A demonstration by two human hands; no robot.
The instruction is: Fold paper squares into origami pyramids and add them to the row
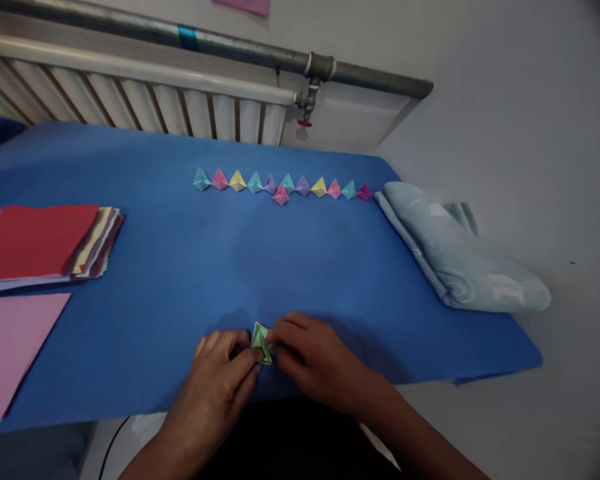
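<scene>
A small green folded paper piece [261, 336] is held near the front edge of the blue-covered table [180, 280]. My left hand [220, 373] pinches its left and lower side between thumb and fingers. From the right, my right hand [320, 357] grips the other side with its fingertips, which partly hide the paper. Farther back, a row of small folded paper pieces [237, 181] in teal, pink, yellow and purple stretches across the table. One pink folded piece [281, 195] sits just in front of that row.
At the left lie a stack of coloured paper [40, 240] with red on top and a pink sheet [17, 353]. A folded light-blue blanket [460, 253] rests along the right edge. Behind the table are a white radiator [145, 103] and a metal pipe [250, 52].
</scene>
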